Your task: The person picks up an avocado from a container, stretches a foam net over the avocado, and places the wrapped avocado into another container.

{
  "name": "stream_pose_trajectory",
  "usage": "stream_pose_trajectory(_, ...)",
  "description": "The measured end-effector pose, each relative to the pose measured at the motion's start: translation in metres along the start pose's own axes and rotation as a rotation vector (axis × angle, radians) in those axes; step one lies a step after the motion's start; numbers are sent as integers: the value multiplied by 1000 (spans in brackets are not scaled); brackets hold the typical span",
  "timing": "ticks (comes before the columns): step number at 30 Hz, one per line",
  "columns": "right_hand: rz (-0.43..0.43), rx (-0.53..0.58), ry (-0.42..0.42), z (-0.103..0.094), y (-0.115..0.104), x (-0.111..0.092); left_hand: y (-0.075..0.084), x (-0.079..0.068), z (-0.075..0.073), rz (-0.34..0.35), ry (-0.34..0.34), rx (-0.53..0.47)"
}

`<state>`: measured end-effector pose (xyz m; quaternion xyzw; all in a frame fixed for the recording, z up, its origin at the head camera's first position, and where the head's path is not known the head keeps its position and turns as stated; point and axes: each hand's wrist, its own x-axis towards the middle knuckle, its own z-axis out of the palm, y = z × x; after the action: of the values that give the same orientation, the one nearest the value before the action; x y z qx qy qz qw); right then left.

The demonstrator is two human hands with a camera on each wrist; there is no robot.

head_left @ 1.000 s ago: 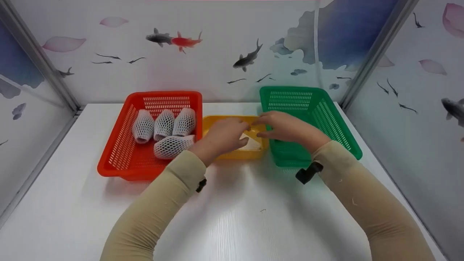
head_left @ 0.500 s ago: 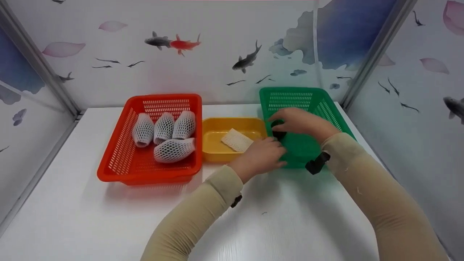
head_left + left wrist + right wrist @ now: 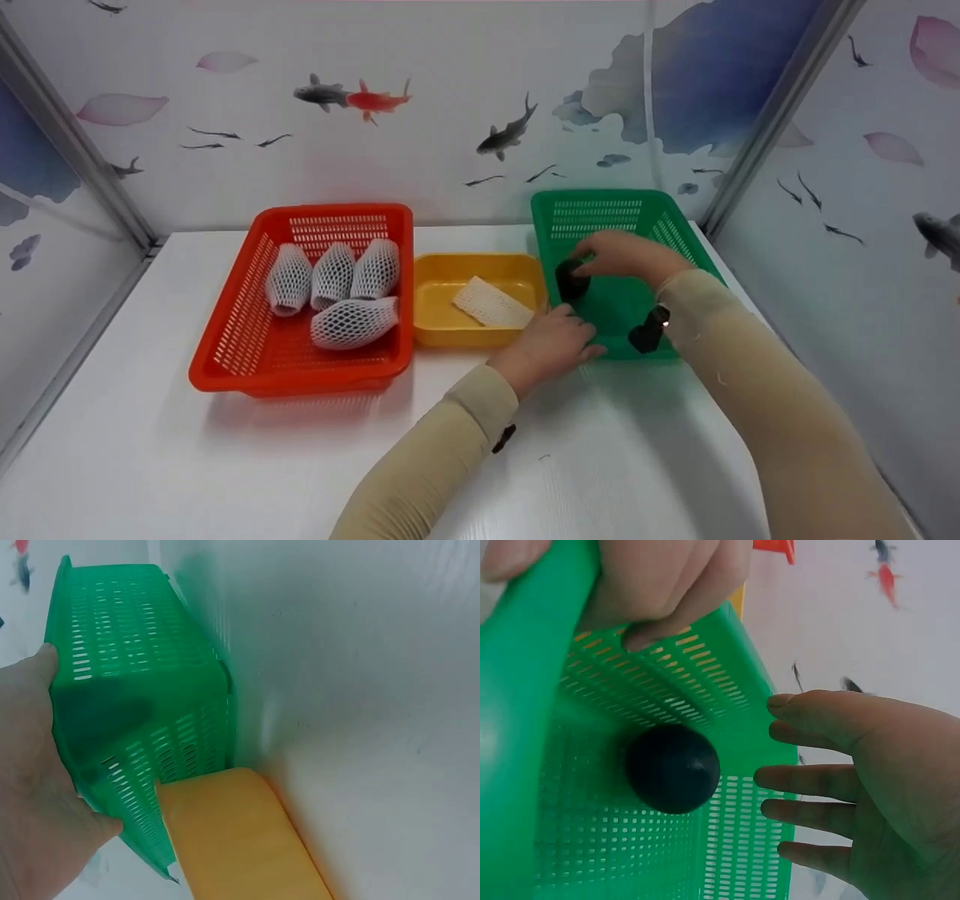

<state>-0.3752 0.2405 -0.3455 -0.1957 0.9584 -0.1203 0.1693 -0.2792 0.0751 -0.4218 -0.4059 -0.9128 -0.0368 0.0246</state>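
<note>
My left hand (image 3: 551, 343) grips the near-left corner of the green basket (image 3: 611, 196); in the right wrist view its fingers (image 3: 682, 577) curl over the rim. Inside that basket, by its left wall, lies a dark, smooth, rounded object (image 3: 572, 282), egg-like in the right wrist view; I cannot tell its kind. My right hand (image 3: 634, 257) reaches in over it. In the right wrist view the right hand (image 3: 900, 780) has its fingers stretched out, holding nothing, with a gap between them and the dark object.
A yellow tray (image 3: 439, 337) beside the green basket holds a flat white foam net sleeve (image 3: 491, 303). The red basket (image 3: 300, 381) at left contains several objects in white foam nets (image 3: 354, 324). Printed walls (image 3: 420, 180) enclose the white table (image 3: 300, 472) at the back and sides.
Both hands have moved right from above the yellow tray. The left now grips the green basket's corner; the right has gone into the basket, above the dark object, which has come into view.
</note>
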Motion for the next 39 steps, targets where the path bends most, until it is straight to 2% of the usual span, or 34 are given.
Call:
stream_pose_trajectory(10, 47, 10, -28, 4, 18, 14, 6, 5, 0, 14, -2, 27)
stream_pose_trajectory(25, 66, 54, -76, 12, 22, 34, 0, 8, 2, 6, 1, 11)
stream_pose_trajectory(34, 77, 138, -51, 24, 27, 42, -1, 9, 2, 9, -13, -5)
stream_pose_trajectory(39, 28, 128, -10, 24, 27, 43, -2, 10, 2, 10, -2, -1)
